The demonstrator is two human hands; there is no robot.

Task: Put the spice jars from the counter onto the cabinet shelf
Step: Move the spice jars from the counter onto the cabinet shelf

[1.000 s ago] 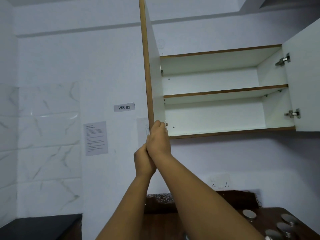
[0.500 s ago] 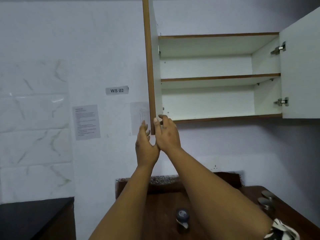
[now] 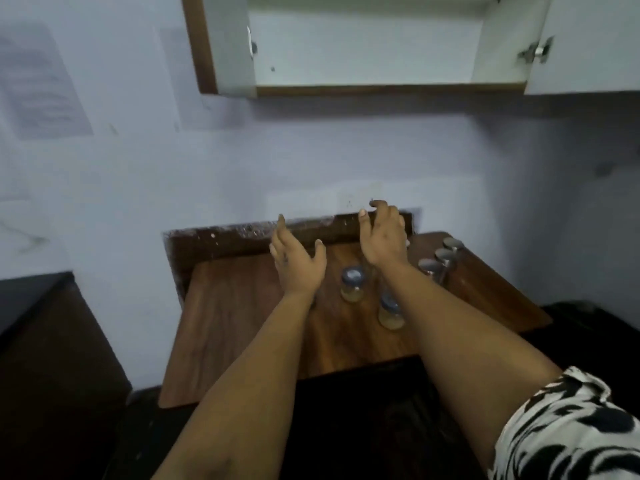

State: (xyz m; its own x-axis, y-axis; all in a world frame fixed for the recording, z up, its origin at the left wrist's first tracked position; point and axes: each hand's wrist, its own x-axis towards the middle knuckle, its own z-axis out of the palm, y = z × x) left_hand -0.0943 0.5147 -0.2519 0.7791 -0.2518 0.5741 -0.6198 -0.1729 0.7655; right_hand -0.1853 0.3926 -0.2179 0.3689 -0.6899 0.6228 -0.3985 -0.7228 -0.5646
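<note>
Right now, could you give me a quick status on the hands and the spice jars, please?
Left hand and right hand open, empty, above the counter. Spice jars on counter, none shelved. Cabinet open, nothing blocking.

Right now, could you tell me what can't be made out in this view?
- Cabinet: upper shelf cut off by the top edge.
- Jar beside the right forearm: partly hidden by it.
- Wall papers: text blurred.
- Steel-lidded jars at right: contents too blurred.
- Right hand: hides the counter behind.
</note>
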